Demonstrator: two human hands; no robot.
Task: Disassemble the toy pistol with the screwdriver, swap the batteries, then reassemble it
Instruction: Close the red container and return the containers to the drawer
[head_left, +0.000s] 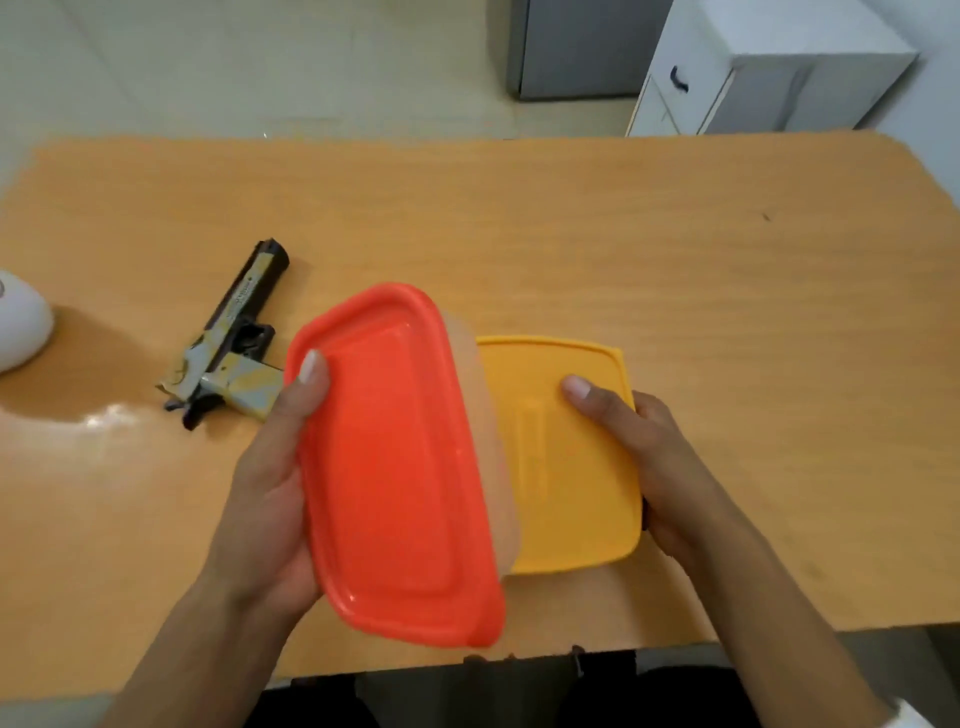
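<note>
The wooden counter (571, 218) carries a toy pistol (228, 338) lying flat at its left, near a white rounded object (21, 322).

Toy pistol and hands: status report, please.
Left hand grips red-lidded plastic box, right hand grips yellow-lidded box. Camouflage toy pistol lying on wooden table.

A single view is supplied, taken by a wide-angle camera worn on the head. The scene is viewed steeply downward and forward, from above and behind the hands. The left hand (270, 483) and right hand (654, 457) are framed close, low in the centre (both forearms are seen entering from the bottom edge). The orange-lidded box (395, 467) and yellow-lidded box (571, 467) gripped in them are placed mid-frame. The near edge of the table (675, 234) is shown just below the hands; its far edge, the floor (260, 67) and the cabinets (769, 62) are shown well beyond them.
</note>
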